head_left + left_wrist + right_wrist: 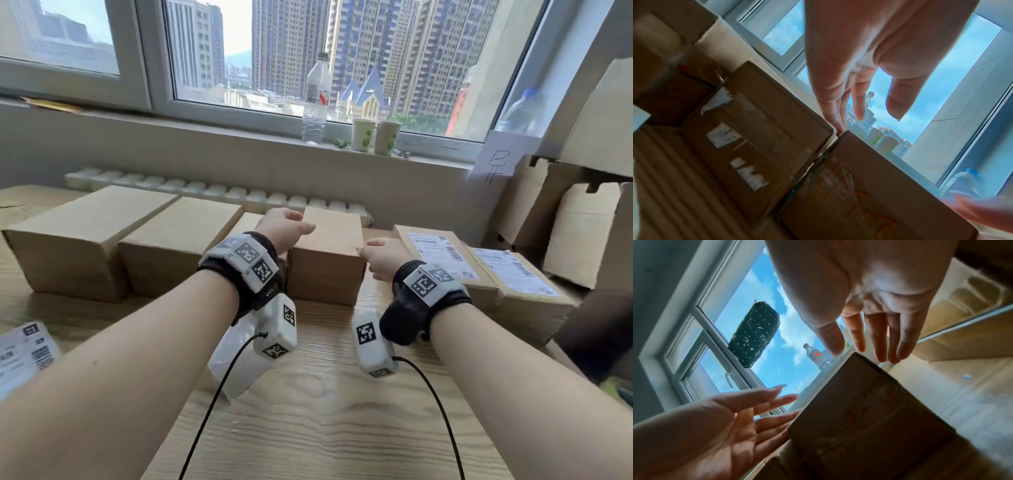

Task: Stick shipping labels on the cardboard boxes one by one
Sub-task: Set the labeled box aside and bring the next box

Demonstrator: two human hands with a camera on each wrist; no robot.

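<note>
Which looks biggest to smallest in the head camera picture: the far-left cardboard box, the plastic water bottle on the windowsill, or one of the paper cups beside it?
1. The far-left cardboard box, by far the largest.
2. The water bottle.
3. The paper cup, the smallest.
The box sits nearer the camera, which enlarges it; bottle and cup stand together on the sill, so that pair compares fairly.
</note>
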